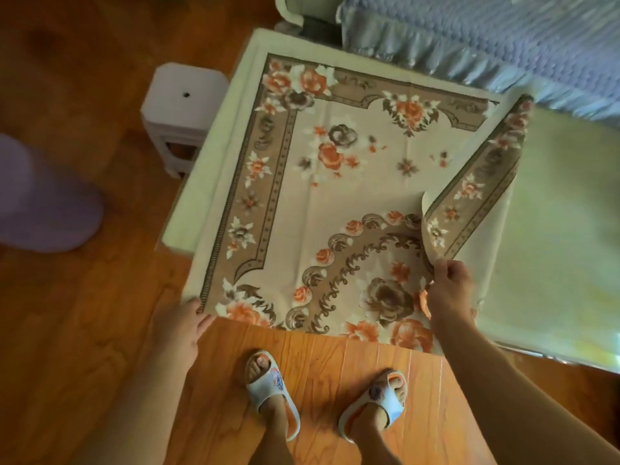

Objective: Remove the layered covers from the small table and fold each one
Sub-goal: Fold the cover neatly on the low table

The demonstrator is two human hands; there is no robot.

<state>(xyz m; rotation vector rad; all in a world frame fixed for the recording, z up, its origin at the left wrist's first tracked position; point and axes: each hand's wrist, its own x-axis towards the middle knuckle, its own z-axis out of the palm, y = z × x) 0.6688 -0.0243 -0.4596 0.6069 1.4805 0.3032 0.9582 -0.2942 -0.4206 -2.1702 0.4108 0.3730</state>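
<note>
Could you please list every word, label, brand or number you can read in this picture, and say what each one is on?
There is no readable text anywhere.
The floral cover carries only flower and scroll patterns.
The slippers bear a small coloured print, too blurred to tell whether it holds letters.
The white stool shows only a dark hole.

warm orange wood floor (84,330), little white stool thing (183,105) on the left, bed with a ruffly blue-lilac quilted cover (486,38) up top, soft dim indoor light
</note>
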